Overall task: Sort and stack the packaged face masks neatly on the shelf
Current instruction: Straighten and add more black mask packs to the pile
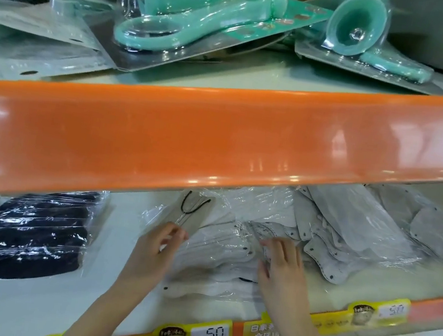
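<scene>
Lower shelf (117,290), rear hidden by orange rail (218,139). I see left hand (156,247) pinching white mask packs (217,252); right hand (280,264) fingers spread, pressing them.

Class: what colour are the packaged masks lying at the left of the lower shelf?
Black masks, in the head view.
</scene>
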The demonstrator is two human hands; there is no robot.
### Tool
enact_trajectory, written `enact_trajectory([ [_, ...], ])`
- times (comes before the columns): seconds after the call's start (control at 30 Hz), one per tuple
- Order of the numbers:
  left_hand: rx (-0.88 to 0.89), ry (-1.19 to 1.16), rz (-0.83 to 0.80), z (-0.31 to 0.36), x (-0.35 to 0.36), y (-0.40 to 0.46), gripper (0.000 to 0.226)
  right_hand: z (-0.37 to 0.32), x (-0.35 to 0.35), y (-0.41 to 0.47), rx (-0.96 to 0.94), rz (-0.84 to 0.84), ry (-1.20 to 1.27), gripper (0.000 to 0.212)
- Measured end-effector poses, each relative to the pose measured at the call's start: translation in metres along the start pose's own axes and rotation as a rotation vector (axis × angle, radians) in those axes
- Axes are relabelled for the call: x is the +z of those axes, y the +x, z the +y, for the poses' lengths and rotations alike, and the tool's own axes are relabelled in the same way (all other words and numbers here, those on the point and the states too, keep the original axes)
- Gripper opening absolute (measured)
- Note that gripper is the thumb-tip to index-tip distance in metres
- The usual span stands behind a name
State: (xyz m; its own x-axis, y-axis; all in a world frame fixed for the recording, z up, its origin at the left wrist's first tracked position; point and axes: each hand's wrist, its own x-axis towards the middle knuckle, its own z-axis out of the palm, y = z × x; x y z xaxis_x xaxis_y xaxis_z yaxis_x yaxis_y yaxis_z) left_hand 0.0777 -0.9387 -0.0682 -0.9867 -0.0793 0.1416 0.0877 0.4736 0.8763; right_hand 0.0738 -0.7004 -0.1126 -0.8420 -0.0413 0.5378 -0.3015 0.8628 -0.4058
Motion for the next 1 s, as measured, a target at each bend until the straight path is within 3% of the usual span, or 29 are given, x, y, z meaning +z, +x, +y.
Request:
enact_trajectory([
  [0.17, 0.216, 0.233, -0.243, 0.012, 0.046, 0.007, 0.036, 0.024, -0.003, 0.011, 0.143, -0.249, -0.152, 0.071],
  [0.3, 0.339, 0.373, -0.289, 0.024, 0.091, 0.012, 0.039, 0.037, -0.011, 0.022, 0.185, -0.361, -0.083, 0.067],
  [0.47, 0.28, 0.533, -0.321, 0.034, 0.125, 0.017, 0.036, 0.047, -0.017, 0.038, 0.13, -0.476, -0.143, 0.058],
  [0.7, 0.12, 0.628, -0.249, 0.025, 0.128, 0.014, 0.041, 0.057, -0.015, 0.048, 0.139, -0.384, -0.214, 0.026],
  [0.87, 0.116, 0.664, -0.235, 0.021, 0.128, 0.016, 0.039, 0.059, -0.021, 0.056, 0.19, -0.305, -0.236, 0.029],
  [1.0, 0.073, 0.641, -0.232, 0.026, 0.131, 0.017, 0.036, 0.064, -0.026, 0.057, 0.237, -0.157, -0.104, 0.026],
])
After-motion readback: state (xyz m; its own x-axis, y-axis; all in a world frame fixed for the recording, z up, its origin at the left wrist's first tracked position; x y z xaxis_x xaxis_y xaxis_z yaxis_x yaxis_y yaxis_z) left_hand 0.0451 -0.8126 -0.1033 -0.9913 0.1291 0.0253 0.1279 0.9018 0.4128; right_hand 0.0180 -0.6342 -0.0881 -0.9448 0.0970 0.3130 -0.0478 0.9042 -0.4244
